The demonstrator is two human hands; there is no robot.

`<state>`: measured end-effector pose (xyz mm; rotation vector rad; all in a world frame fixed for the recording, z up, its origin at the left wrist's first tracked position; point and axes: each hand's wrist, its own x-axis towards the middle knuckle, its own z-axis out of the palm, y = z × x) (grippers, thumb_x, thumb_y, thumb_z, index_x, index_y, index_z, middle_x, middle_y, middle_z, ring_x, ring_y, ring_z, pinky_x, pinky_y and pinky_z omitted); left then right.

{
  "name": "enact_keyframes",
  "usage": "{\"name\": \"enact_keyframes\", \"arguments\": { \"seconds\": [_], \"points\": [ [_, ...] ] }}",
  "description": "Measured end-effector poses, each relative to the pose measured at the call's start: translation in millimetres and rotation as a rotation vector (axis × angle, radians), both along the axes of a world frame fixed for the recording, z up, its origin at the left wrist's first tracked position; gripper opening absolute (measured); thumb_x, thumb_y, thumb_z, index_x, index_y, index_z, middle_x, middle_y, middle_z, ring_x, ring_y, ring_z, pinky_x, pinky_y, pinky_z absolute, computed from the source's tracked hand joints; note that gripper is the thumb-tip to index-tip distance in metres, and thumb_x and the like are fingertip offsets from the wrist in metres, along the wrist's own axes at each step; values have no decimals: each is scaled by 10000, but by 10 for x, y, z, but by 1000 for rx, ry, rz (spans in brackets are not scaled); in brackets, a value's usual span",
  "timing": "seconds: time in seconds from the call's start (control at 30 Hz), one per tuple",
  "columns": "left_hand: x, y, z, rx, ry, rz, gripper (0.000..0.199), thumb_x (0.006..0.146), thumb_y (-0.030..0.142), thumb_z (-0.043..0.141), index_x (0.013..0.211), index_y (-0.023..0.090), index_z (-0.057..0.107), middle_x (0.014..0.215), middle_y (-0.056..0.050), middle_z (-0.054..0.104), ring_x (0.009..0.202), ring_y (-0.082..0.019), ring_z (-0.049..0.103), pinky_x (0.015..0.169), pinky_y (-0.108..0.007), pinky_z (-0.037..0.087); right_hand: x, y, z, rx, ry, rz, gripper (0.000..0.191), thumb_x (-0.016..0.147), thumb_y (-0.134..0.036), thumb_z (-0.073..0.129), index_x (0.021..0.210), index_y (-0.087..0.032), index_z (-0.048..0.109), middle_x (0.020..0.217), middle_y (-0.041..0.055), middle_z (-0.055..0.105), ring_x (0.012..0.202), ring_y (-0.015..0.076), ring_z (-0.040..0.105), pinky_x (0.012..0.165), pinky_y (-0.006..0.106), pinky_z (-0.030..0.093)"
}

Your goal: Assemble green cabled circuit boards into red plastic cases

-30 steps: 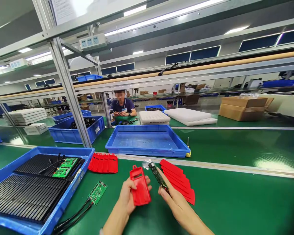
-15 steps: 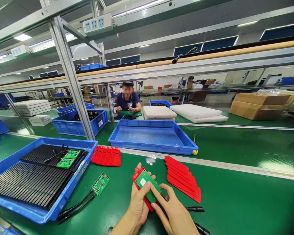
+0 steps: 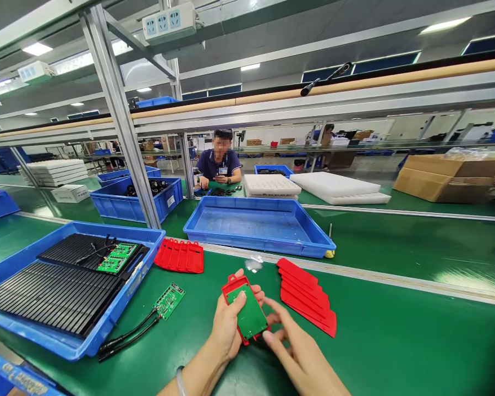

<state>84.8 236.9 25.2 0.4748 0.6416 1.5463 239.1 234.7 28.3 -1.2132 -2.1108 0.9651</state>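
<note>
My left hand (image 3: pixel 227 320) is wrapped round a red plastic case (image 3: pixel 230 286) with a green circuit board (image 3: pixel 251 314) seated in it. Its thumb presses on the upper part of the board. At the lower right corner of the case is my right hand (image 3: pixel 291 341), thumb and fingers apart and curved; whether the thumb tip touches the corner I cannot tell. Dark cable shows faintly under that corner, mostly hidden by the right hand. To the left on the green bench lies another circuit board (image 3: pixel 170 301) with two black cables (image 3: pixel 127 336).
Red covers (image 3: pixel 307 297) lie fanned at right, red cases (image 3: pixel 179 257) at left. A blue tray (image 3: pixel 76 349) holds black slatted panels and green boards. Behind are another blue tray (image 3: pixel 251 220), a small plastic bag (image 3: pixel 254 264), a metal post (image 3: pixel 119 110) and a seated person (image 3: pixel 218 165).
My right hand has drawn back from the board's face to the lower right corner. My left thumb has moved up over the white label. The case is turned more upright.
</note>
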Motion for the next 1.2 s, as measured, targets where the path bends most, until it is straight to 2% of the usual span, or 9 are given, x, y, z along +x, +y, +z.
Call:
{"name": "enact_keyframes", "arguments": {
  "seconds": [0.13, 0.23, 0.53, 0.7, 0.8, 0.9, 1.03, 1.1, 1.2],
  "points": [
    [-19, -18, 9, -12, -20, -143, 671, 797, 271, 697, 1391, 193, 397, 1067, -152, 684, 1092, -312, 601, 1004, -495, 394, 36, 87, 116, -304, 175, 104, 450, 886, -547, 403, 1015, -166, 604, 754, 28, 608, 691, 162, 545, 618, 266, 460],
    [-9, -50, 8, -31, -2, -213, 691, 792, 274, 703, 1402, 223, 383, 1096, -151, 675, 1136, -317, 573, 1021, -499, 372, -42, 89, 34, -458, 359, 187, 468, 839, -585, 470, 716, -148, 583, 618, -6, 527, 554, 113, 425, 551, 254, 373],
    [-41, -54, 30, 34, 110, -240, 699, 785, 209, 696, 1402, 238, 369, 1183, -144, 633, 1118, -303, 578, 1022, -489, 355, -155, 36, -89, -617, 624, 128, 499, 753, -606, 589, 621, -125, 571, 539, -15, 519, 493, 88, 396, 534, 248, 305],
    [-39, -21, -19, -4, -127, -415, 538, 765, 227, 631, 1282, 144, 507, 1026, -119, 651, 953, -260, 625, 986, -459, 368, -180, 21, -54, -695, 572, 166, 573, 782, -664, 500, 671, -115, 622, 600, 50, 625, 509, 121, 510, 514, 242, 322],
    [-24, -1, -66, -31, -221, -405, 364, 712, 207, 564, 1054, 92, 617, 761, -46, 582, 713, -184, 594, 906, -423, 408, -156, 12, -34, -450, 233, 99, 573, 847, -658, 381, 599, -167, 543, 539, 30, 585, 466, 129, 493, 501, 261, 335],
    [-26, 23, -73, 11, -190, -222, 257, 685, 170, 521, 926, 135, 604, 692, -4, 484, 613, -130, 495, 781, -355, 431, -100, -15, 6, 106, -112, -24, 426, 907, -533, 393, 699, -193, 543, 647, 32, 597, 580, 163, 544, 564, 280, 375],
    [-57, 54, -21, -9, -199, -21, 199, 683, 170, 535, 880, 168, 564, 687, 14, 411, 591, -106, 409, 671, -282, 401, -116, -73, 8, 675, -291, 71, 235, 905, -399, 478, 842, -196, 577, 806, 63, 595, 719, 204, 542, 597, 301, 407],
    [-65, 61, 3, -18, -229, 20, 183, 687, 190, 549, 869, 175, 557, 692, 16, 395, 594, -103, 392, 660, -272, 391, -172, -97, -31, 771, -317, 93, 215, 933, -306, 428, 833, -195, 583, 771, 56, 593, 687, 201, 521, 589, 311, 399],
    [-55, 62, 14, 28, -224, 64, 189, 688, 209, 568, 875, 180, 565, 700, 14, 387, 602, -105, 382, 652, -268, 382, -253, -126, -85, 658, -211, 71, 265, 957, -243, 365, 819, -193, 585, 715, 37, 591, 657, 182, 519, 587, 297, 395]
  ]
}}
